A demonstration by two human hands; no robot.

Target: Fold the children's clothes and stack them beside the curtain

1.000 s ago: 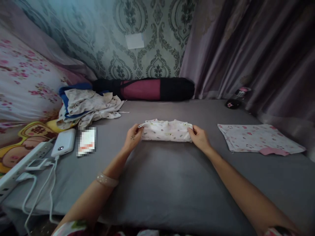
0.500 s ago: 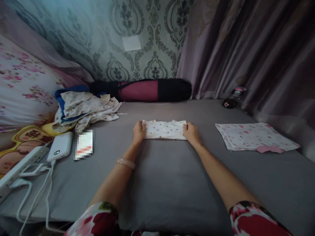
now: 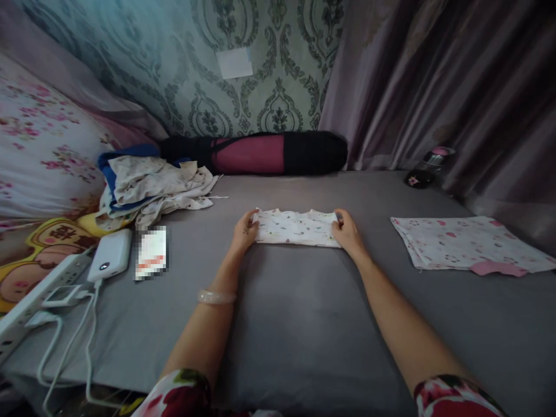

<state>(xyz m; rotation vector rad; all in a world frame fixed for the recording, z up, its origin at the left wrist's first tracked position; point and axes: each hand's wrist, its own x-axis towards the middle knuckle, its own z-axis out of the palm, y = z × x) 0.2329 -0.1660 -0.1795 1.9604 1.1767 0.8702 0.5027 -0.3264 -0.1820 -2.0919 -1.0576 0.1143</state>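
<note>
A small white printed garment, folded into a flat strip, lies across the middle of the grey sheet. My left hand pinches its left end between thumb and fingers. At the opposite end my right hand grips the cloth the same way. The upper edge of the cloth is wavy between the hands, and its lower edge runs nearly straight. Off to the right lies a folded white cloth with pink prints, apart from both hands, with a pink piece at its near edge.
A heap of crumpled clothes lies at the back left. Nearer are a white power bank, a power strip with cables, and a blurred packet. A black and maroon roll bag lies along the wall; a bottle stands by the curtain.
My right hand has shifted slightly to the right, and the garment looks a little wider between my hands. Both hands keep their hold on its ends. The view has tilted slightly.
</note>
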